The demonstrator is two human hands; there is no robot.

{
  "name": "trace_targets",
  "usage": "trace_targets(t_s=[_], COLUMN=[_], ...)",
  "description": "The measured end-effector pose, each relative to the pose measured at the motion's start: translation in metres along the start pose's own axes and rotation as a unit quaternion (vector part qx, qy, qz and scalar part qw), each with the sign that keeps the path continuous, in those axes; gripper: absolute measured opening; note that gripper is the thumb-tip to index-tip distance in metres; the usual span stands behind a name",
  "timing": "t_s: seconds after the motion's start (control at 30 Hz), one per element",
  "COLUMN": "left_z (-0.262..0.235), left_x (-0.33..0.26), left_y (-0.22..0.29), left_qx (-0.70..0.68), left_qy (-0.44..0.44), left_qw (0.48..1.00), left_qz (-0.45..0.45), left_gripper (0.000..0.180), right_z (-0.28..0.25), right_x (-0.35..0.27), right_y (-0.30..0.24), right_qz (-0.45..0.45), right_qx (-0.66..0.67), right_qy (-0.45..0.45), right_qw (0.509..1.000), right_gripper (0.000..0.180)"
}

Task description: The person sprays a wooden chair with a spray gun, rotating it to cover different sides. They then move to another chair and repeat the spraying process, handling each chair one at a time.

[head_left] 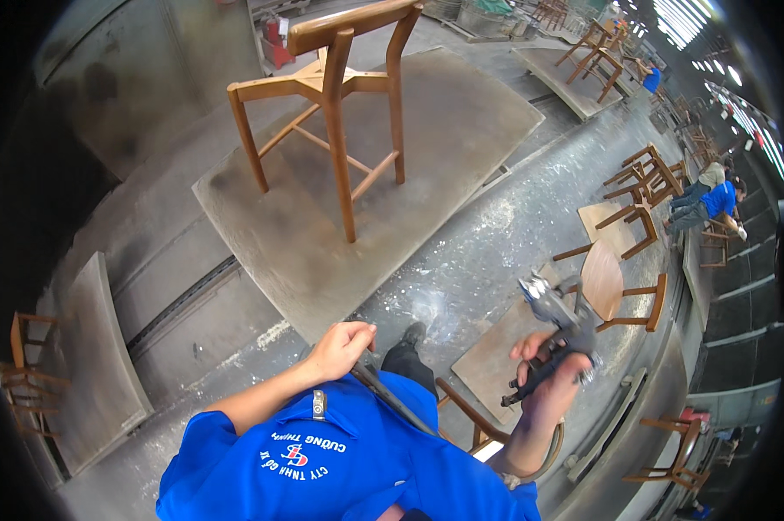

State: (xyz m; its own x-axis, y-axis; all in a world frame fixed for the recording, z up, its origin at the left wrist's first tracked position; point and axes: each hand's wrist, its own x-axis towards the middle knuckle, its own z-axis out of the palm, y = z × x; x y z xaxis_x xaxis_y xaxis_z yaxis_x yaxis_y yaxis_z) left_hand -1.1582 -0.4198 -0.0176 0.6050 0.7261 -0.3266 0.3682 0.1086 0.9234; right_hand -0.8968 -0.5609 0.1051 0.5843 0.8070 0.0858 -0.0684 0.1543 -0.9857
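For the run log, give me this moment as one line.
right hand: grips spray gun | left hand: on hose | wooden chair: upright on platform

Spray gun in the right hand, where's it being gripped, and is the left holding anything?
The right hand grips the spray gun by its handle; the left hand holds the dark hose near its upper end.

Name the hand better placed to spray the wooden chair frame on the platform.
Right. The right hand grips the spray gun, nozzle raised; the left hand only holds the hose at the chest. The chair frame stands ahead.

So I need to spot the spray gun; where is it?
Head view, right of centre: the spray gun is in the right hand, just before a brown chair seat.
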Motion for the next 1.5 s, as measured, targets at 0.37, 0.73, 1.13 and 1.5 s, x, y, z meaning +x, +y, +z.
trace_targets(t_s=[0.37,0.73,1.13,1.5], left_z=[0.093,0.16,0.125,0.057], left_x=[0.144,0.219,0.25,0.27], left_y=[0.056,0.131,0.131,0.233], left_qx=[-0.013,-0.056,-0.067,-0.058], left_qy=[0.048,0.159,0.185,-0.058], left_qw=[0.992,0.969,0.977,0.964], left_qz=[-0.115,-0.182,-0.083,0.254], left_gripper=[0.051,0.047,0.047,0.023], right_z=[-0.087,-0.144,-0.047,-0.047], right_x=[0.205,0.353,0.396,0.422], right_y=[0.108,0.086,0.116,-0.102], right_qz=[0.21,0.139,0.062,-0.12], right_qx=[-0.176,-0.18,-0.155,-0.166], right_qy=[-0.048,-0.162,-0.225,-0.271], right_qw=[0.96,0.96,0.96,0.94], right_gripper=[0.05,0.037,0.035,0.072])
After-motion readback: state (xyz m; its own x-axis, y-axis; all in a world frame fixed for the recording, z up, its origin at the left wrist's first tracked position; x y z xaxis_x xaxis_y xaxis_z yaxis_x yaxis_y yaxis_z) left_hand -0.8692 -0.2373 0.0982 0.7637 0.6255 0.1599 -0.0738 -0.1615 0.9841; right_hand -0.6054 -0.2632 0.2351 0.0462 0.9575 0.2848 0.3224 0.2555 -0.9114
